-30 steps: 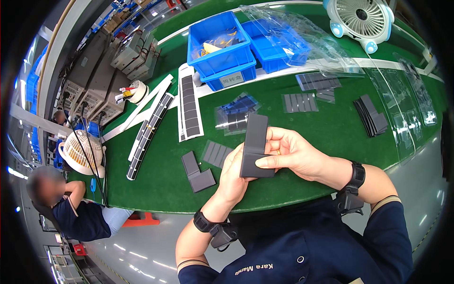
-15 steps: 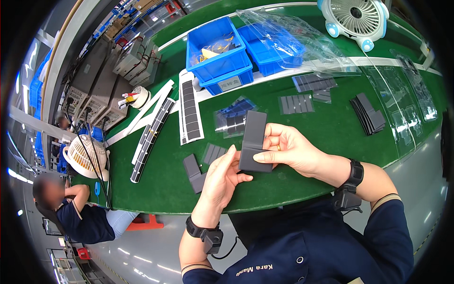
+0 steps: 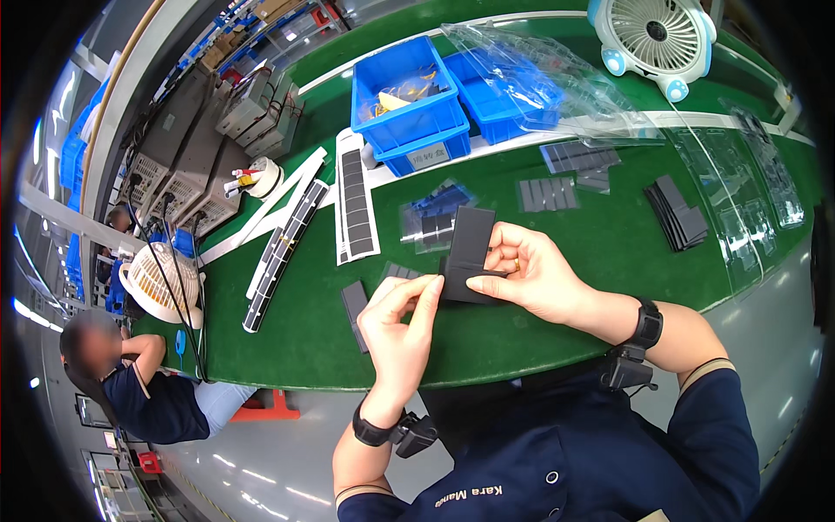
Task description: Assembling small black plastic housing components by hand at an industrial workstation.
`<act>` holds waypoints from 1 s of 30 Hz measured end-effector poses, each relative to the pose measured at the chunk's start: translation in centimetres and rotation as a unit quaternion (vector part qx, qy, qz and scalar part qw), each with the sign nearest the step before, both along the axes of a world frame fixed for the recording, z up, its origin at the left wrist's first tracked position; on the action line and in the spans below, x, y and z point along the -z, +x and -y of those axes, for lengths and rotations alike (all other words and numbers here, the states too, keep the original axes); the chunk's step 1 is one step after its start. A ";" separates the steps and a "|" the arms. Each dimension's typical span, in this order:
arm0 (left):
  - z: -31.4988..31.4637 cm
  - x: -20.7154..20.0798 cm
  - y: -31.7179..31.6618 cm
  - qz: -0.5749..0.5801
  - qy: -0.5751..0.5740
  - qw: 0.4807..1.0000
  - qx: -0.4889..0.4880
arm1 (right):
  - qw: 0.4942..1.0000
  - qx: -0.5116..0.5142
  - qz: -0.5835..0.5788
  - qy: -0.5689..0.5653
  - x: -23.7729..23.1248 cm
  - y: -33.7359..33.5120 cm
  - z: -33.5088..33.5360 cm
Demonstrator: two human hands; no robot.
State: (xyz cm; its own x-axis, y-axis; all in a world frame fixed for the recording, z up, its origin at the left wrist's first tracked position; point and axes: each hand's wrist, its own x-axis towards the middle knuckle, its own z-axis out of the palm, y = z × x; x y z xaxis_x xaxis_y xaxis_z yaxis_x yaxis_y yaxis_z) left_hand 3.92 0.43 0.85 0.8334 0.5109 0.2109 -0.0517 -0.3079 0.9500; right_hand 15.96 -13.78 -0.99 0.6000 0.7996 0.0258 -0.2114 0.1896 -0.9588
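Note:
A matte black folded panel (image 3: 470,248) is held up over the green table, one flap raised and the other lying lower. My right hand (image 3: 541,271) grips its right side, thumb on the lower flap and fingers behind. My left hand (image 3: 402,326) pinches thumb and forefinger at the panel's lower left edge; whether anything thin lies between the tips is too small to tell. Beside the left hand lies a similar black panel (image 3: 354,306), partly hidden by it. Close by, also half covered, is a small sheet of dark strips (image 3: 398,271).
On the green table (image 3: 296,357) stand stacked blue bins (image 3: 409,130) under clear plastic film (image 3: 557,87). Black panels (image 3: 675,213) are stacked at right. Dark label sheets (image 3: 548,195) and long strips (image 3: 285,257) lie around. A white fan (image 3: 654,39) stands far right; a person (image 3: 148,383) sits left.
My left hand has gone from loosely open fingers beside the panel to a pinch at its left edge. The lower flap now looks tilted flatter; the right hand keeps its grip.

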 end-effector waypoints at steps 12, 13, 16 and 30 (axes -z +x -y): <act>-2.0 -1.5 2.6 -0.137 -0.141 0.976 0.098 | 0.999 0.032 0.026 -0.028 0.4 1.3 0.5; -2.1 -1.6 2.8 -0.146 -0.158 0.971 0.107 | 0.998 0.047 0.039 -0.034 0.5 1.3 0.5; -2.3 -2.2 3.3 -0.174 -0.189 0.960 0.109 | 0.998 0.059 0.012 -0.012 0.5 1.5 0.4; -2.6 -1.4 2.3 -0.125 -0.084 0.985 0.087 | 0.995 -0.016 -0.095 -0.007 0.4 1.3 0.5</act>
